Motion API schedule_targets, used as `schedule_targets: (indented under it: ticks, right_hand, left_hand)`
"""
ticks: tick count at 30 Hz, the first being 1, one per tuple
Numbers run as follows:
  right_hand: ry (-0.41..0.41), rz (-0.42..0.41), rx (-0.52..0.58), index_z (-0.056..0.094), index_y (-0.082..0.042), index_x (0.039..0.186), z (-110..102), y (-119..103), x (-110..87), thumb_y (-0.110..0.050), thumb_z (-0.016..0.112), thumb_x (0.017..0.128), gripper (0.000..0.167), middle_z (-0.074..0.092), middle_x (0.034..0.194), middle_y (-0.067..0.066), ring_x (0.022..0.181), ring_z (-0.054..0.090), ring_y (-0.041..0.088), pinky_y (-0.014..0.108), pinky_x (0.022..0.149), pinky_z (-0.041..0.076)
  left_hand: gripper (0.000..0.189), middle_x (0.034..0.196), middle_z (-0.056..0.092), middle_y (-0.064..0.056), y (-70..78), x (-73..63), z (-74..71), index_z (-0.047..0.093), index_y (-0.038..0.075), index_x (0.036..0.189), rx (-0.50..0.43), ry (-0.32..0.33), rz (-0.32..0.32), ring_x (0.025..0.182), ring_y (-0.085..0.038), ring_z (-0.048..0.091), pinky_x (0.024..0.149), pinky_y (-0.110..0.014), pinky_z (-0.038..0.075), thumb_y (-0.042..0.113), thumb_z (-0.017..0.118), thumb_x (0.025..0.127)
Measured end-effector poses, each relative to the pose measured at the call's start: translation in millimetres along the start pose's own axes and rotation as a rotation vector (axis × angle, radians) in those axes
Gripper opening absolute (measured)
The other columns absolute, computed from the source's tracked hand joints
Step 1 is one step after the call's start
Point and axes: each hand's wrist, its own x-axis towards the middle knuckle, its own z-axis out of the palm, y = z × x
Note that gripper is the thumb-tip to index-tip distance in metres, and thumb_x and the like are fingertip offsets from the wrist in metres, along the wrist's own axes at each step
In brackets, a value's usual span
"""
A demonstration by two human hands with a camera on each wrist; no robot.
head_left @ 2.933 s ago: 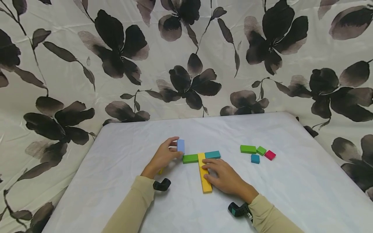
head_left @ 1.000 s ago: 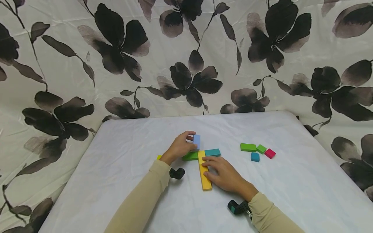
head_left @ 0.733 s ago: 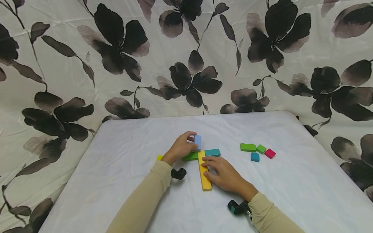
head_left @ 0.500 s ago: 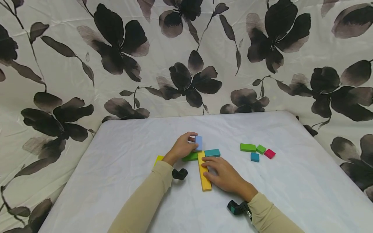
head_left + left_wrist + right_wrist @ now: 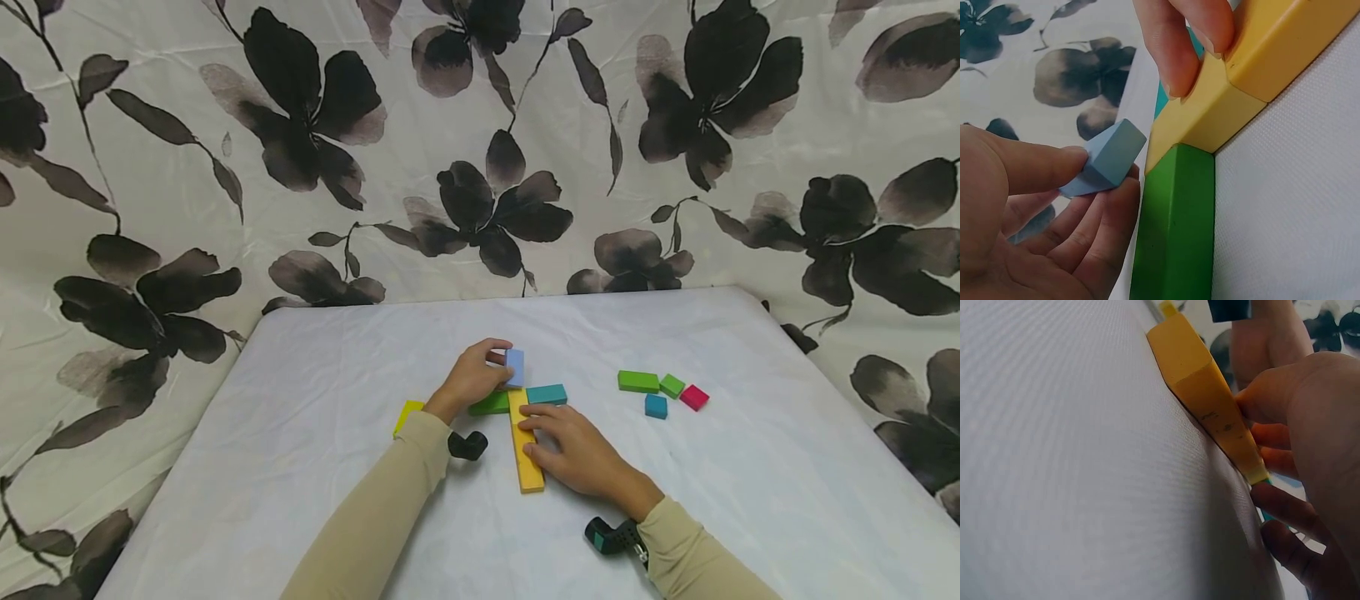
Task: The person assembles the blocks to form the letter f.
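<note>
In the head view my left hand (image 5: 468,379) pinches a light blue block (image 5: 514,368) between thumb and fingers, just behind the top end of a yellow bar. The left wrist view shows this light blue block (image 5: 1110,156) tilted at the fingertips. Two yellow blocks (image 5: 528,467) lie end to end, forming the bar. A green block (image 5: 489,403) lies against its left side and a teal block (image 5: 547,394) against its right, making a T shape. My right hand (image 5: 573,446) rests its fingertips on the yellow blocks, its thumb nearer the front.
Off to the right lie a green block (image 5: 638,382), a small green block (image 5: 672,385), a red block (image 5: 694,397) and a small blue block (image 5: 656,407). A bright yellow block (image 5: 407,415) is partly hidden by the left wrist. A floral cloth (image 5: 337,208) hangs behind the white table (image 5: 750,500).
The left hand has carried the light blue block rightward, from left of the green block to behind the yellow bar's top. The right hand has stayed on the yellow blocks.
</note>
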Motion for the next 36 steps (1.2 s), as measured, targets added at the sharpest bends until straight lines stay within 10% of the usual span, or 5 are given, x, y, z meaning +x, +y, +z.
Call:
schedule_targets:
  ticks: [36]
  right_hand:
    - [0.007,-0.016,0.015,0.069,-0.018,0.127,-0.5,-1.3,-0.9,-0.032,0.067,0.097,0.033,0.053,0.145,-0.008,0.135,0.045,0.017,0.046,0.111,0.037]
  left_hand:
    - [0.037,0.119,0.064,-0.009,1.4,4.5,3.2,0.061,0.015,0.132,0.103,0.024,0.019,0.1,-0.023,0.061,0.091,-0.04,0.052,0.013,0.067,0.096]
